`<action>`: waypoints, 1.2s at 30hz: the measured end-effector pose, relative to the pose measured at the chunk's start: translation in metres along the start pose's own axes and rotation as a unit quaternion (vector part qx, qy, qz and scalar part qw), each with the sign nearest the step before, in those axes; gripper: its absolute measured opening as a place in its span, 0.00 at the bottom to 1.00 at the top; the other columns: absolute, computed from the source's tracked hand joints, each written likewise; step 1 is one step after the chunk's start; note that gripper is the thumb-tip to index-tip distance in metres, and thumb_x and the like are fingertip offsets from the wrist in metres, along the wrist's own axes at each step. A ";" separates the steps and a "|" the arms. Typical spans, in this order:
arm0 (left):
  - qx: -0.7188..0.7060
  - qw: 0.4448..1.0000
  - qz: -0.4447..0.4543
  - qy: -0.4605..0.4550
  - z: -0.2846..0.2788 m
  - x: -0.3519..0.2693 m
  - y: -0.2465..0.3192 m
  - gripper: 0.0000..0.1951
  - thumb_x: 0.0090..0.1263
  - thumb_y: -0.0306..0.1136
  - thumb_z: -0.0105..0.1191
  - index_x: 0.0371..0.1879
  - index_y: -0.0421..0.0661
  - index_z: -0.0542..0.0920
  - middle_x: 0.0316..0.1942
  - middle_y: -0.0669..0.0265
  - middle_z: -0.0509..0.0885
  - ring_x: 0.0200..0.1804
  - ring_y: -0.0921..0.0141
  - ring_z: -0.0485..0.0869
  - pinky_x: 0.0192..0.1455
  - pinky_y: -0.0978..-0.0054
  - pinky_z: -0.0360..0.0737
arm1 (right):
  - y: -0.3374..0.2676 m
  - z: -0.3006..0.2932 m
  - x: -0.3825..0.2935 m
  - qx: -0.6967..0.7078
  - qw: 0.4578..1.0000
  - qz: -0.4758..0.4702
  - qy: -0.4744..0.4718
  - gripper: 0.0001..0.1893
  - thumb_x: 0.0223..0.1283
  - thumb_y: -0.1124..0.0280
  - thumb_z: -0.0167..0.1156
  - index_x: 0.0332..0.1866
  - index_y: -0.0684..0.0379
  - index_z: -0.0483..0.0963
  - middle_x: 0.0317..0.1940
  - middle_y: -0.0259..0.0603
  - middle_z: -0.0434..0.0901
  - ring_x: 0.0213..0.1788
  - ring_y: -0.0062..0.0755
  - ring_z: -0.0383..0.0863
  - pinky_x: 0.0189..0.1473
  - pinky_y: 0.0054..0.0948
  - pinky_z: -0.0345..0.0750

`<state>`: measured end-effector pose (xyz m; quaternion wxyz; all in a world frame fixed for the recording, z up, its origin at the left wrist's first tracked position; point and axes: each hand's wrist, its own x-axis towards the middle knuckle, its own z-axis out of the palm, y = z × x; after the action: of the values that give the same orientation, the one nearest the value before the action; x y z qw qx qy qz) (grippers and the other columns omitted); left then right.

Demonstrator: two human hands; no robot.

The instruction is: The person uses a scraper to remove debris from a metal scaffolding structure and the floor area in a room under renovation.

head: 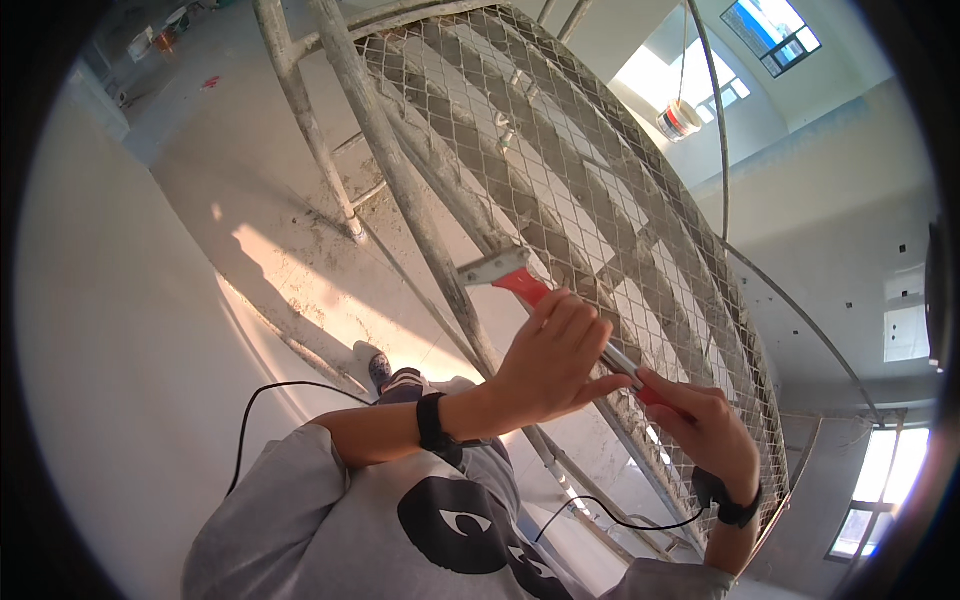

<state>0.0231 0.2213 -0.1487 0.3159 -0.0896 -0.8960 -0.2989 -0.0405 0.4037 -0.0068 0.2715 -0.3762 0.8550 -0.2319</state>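
A long-handled scraper [529, 285] with a wide, dirty metal blade, a red neck and a metal shaft is held in both hands. My left hand [559, 352] is wrapped around the upper part of the handle, nearer the blade. Lower down, my right hand [701, 424] grips the red end of the handle. The blade lies over a mortar-crusted scaffold tube [420, 202]; whether it touches the tube I cannot tell. Beside it is a scaffold platform of wire mesh [570, 202] over dirty metal slats. Both wrists wear black bands.
A scaffold frame with a leg [311, 127] stands on the dusty floor [262, 187]. A pale wall [97, 300] is at the left. A bucket [679, 120] hangs from a rope at the upper right. A black cable [247, 420] runs near my left arm, another near my right wrist.
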 end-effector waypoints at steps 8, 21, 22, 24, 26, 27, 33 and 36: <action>-0.020 1.000 0.010 0.018 -0.005 -0.004 -0.007 0.32 0.69 0.58 0.51 0.50 0.34 0.71 0.47 0.50 0.74 0.56 0.52 0.72 0.67 0.52 0.65 | -0.011 0.027 -0.003 0.016 0.999 0.042 0.024 0.20 0.64 0.75 0.59 0.62 0.61 0.73 0.43 0.48 0.85 0.41 0.40 0.86 0.46 0.29 0.80; -0.055 0.994 0.065 -0.065 -0.023 -0.027 -0.012 0.33 0.70 0.55 0.51 0.63 0.39 0.69 0.61 0.51 0.70 0.69 0.49 0.63 0.71 0.51 0.62 | -0.024 0.051 -0.017 0.036 0.996 0.064 0.041 0.23 0.64 0.75 0.59 0.65 0.60 0.70 0.39 0.49 0.85 0.38 0.41 0.86 0.43 0.29 0.79; -0.066 0.992 0.081 -0.072 -0.023 -0.028 -0.011 0.33 0.70 0.55 0.51 0.63 0.40 0.68 0.61 0.51 0.70 0.69 0.49 0.63 0.71 0.51 0.61 | -0.019 0.051 -0.023 0.036 0.997 0.052 0.049 0.23 0.65 0.74 0.59 0.65 0.59 0.70 0.39 0.49 0.85 0.38 0.42 0.86 0.44 0.31 0.79; -0.093 0.986 0.094 -0.098 -0.028 -0.029 -0.008 0.31 0.69 0.50 0.54 0.65 0.41 0.67 0.64 0.51 0.68 0.70 0.50 0.63 0.71 0.51 0.61 | -0.021 0.050 -0.025 0.042 0.997 0.053 0.038 0.23 0.66 0.72 0.58 0.66 0.57 0.69 0.39 0.49 0.85 0.38 0.42 0.86 0.44 0.31 0.80; -0.048 0.992 0.066 -0.097 -0.033 -0.026 -0.011 0.31 0.67 0.45 0.57 0.65 0.41 0.66 0.65 0.51 0.67 0.70 0.50 0.62 0.72 0.52 0.61 | -0.026 0.047 -0.016 0.071 0.991 0.114 -0.005 0.24 0.66 0.72 0.58 0.67 0.56 0.69 0.39 0.48 0.85 0.38 0.43 0.86 0.44 0.31 0.80; -0.021 0.994 0.051 -0.097 -0.037 -0.026 -0.013 0.31 0.66 0.43 0.58 0.65 0.41 0.66 0.66 0.52 0.66 0.71 0.50 0.61 0.72 0.52 0.61 | -0.034 0.045 -0.003 0.096 0.979 0.174 -0.047 0.24 0.66 0.72 0.58 0.68 0.55 0.68 0.39 0.48 0.85 0.37 0.43 0.85 0.44 0.31 0.79; -0.059 0.987 0.090 -0.123 -0.062 -0.037 -0.009 0.26 0.63 0.33 0.59 0.61 0.43 0.70 0.63 0.56 0.69 0.69 0.55 0.65 0.69 0.56 0.64 | -0.008 0.057 -0.027 0.049 0.996 0.051 0.050 0.27 0.62 0.70 0.62 0.68 0.52 0.69 0.35 0.47 0.84 0.31 0.41 0.83 0.40 0.32 0.79; -0.099 0.983 0.121 -0.094 -0.074 -0.048 -0.016 0.19 0.60 0.26 0.60 0.51 0.44 0.76 0.53 0.62 0.76 0.57 0.62 0.76 0.58 0.63 0.73 | 0.006 0.055 -0.045 0.009 0.994 0.056 0.091 0.28 0.58 0.69 0.65 0.66 0.54 0.70 0.35 0.48 0.84 0.31 0.41 0.83 0.38 0.33 0.79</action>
<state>0.0926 0.1660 -0.1401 0.2540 -0.2557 -0.8701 -0.3362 0.0175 0.4313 -0.0382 0.2081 -0.3026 0.8939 -0.2569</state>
